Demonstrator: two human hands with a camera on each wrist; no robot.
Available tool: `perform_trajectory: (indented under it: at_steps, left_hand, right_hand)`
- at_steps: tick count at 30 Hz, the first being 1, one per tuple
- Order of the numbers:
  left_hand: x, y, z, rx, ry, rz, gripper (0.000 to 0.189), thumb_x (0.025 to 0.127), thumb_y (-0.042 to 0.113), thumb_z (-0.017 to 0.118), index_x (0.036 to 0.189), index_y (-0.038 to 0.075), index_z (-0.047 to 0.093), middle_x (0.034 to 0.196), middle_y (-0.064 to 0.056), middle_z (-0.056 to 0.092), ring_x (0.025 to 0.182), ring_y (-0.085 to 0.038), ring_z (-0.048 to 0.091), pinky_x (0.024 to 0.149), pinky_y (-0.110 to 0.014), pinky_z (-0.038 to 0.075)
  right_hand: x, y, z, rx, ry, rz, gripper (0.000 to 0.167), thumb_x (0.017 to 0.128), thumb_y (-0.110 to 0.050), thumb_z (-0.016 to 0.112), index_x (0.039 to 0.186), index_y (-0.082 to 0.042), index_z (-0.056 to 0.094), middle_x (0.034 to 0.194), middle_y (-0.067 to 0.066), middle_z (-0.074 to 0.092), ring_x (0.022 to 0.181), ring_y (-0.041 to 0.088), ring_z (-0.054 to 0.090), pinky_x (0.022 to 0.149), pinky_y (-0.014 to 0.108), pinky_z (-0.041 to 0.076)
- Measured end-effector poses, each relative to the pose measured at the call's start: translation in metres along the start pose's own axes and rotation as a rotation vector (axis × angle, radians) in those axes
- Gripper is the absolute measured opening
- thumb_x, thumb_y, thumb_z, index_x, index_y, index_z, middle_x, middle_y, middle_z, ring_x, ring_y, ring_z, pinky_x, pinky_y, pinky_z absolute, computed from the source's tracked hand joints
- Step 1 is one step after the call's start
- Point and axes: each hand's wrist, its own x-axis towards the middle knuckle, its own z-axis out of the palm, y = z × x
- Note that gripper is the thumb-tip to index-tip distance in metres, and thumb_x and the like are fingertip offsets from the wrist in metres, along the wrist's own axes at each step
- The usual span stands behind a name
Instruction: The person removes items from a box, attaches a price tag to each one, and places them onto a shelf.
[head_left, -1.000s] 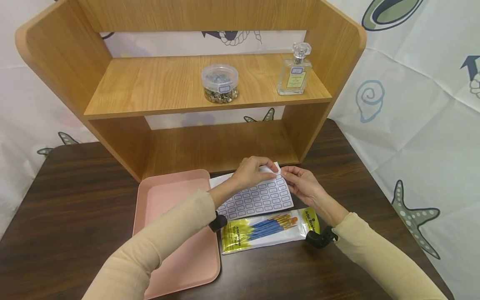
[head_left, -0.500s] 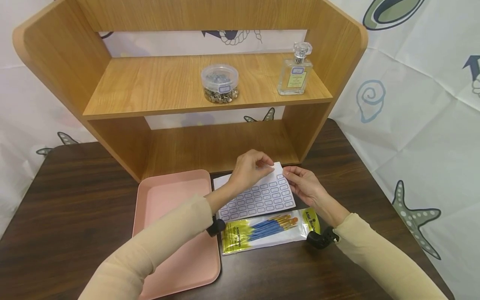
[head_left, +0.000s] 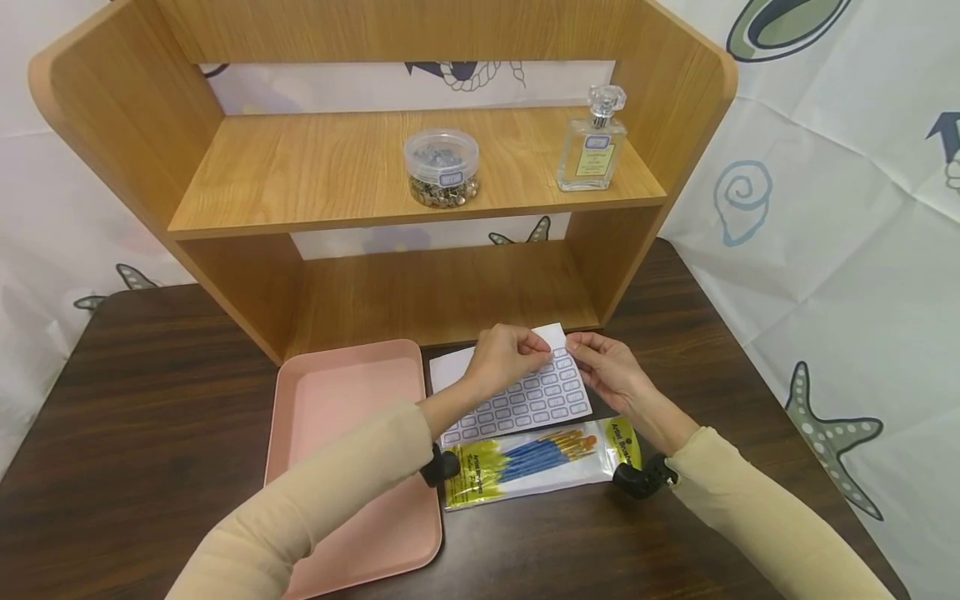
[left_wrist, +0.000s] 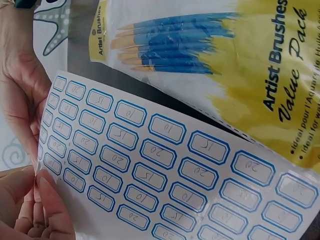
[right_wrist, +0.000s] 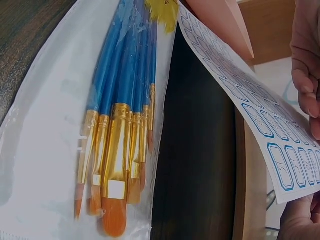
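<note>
A white sheet of blue-framed sticker labels (head_left: 528, 398) lies tilted in front of the shelf. In the left wrist view its labels carry handwritten numbers such as 10, 15 and 20. My right hand (head_left: 611, 371) pinches the sheet's right edge near the top corner. Thumb and index finger of my left hand (head_left: 501, 360) come together at the end of the top label row, close to the right fingertips; whether a label has lifted there is hidden. Just below the sheet lies a clear and yellow pack of artist brushes (head_left: 536, 462) with blue handles.
At left a pink tray (head_left: 352, 575) sits on the dark wooden table (head_left: 135, 417). Behind stands a wooden shelf (head_left: 330, 175), bearing a clear round tub (head_left: 441, 168) of small metal pieces and a glass perfume bottle (head_left: 592, 154), both labelled.
My left hand first rose slightly away from the sheet's corner, then came back down onto the top label row. The sheet shifted slightly right; my right hand kept its pinch on the edge.
</note>
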Motion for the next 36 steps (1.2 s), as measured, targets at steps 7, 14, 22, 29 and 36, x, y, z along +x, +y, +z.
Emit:
perform_trajectory:
  at_steps: [7, 14, 22, 29, 36]
  left_hand:
    - [0.003, 0.001, 0.006, -0.014, 0.024, -0.021, 0.009, 0.081, 0.018, 0.073, 0.083, 0.009, 0.074, 0.074, -0.001, 0.071, 0.063, -0.006, 0.058, 0.06, -0.018, 0.043]
    - [0.004, 0.001, 0.009, 0.01, 0.034, -0.023, 0.008, 0.081, 0.018, 0.072, 0.082, 0.01, 0.072, 0.072, 0.0, 0.069, 0.065, -0.008, 0.055, 0.061, -0.02, 0.042]
    - [0.004, 0.001, 0.013, 0.023, 0.025, -0.017, 0.007, 0.083, 0.016, 0.07, 0.085, 0.009, 0.072, 0.076, 0.0, 0.068, 0.068, -0.009, 0.057, 0.062, -0.021, 0.044]
    - [0.004, 0.0, 0.014, 0.023, 0.031, -0.01, 0.006, 0.083, 0.015, 0.069, 0.085, 0.009, 0.072, 0.075, 0.0, 0.069, 0.069, -0.009, 0.057, 0.062, -0.02, 0.044]
    - [-0.001, -0.004, 0.007, -0.119, 0.0, -0.067, 0.01, 0.085, 0.015, 0.067, 0.087, 0.006, 0.071, 0.079, -0.004, 0.07, 0.072, -0.009, 0.062, 0.064, -0.02, 0.048]
  right_hand:
    - [-0.001, 0.0, 0.0, 0.001, -0.007, -0.003, 0.015, 0.095, -0.002, 0.05, 0.088, -0.011, 0.061, 0.083, -0.002, 0.066, 0.077, 0.008, 0.065, 0.069, 0.021, 0.055]
    - [-0.001, 0.001, 0.0, -0.009, -0.015, -0.019, 0.015, 0.095, -0.001, 0.05, 0.089, -0.009, 0.06, 0.082, -0.001, 0.066, 0.077, 0.009, 0.065, 0.069, 0.022, 0.055]
    - [0.001, 0.002, 0.0, -0.087, -0.011, -0.044, 0.009, 0.095, -0.002, 0.05, 0.092, -0.006, 0.057, 0.08, -0.002, 0.064, 0.074, 0.008, 0.064, 0.067, 0.021, 0.054]
    - [0.003, 0.003, -0.001, -0.132, 0.015, -0.028, 0.006, 0.096, -0.003, 0.049, 0.099, -0.002, 0.054, 0.081, -0.002, 0.063, 0.074, 0.007, 0.063, 0.067, 0.02, 0.054]
    - [0.008, 0.004, -0.012, -0.142, 0.071, -0.02, 0.007, 0.096, -0.003, 0.049, 0.102, -0.001, 0.052, 0.078, -0.003, 0.061, 0.071, 0.006, 0.061, 0.063, 0.017, 0.052]
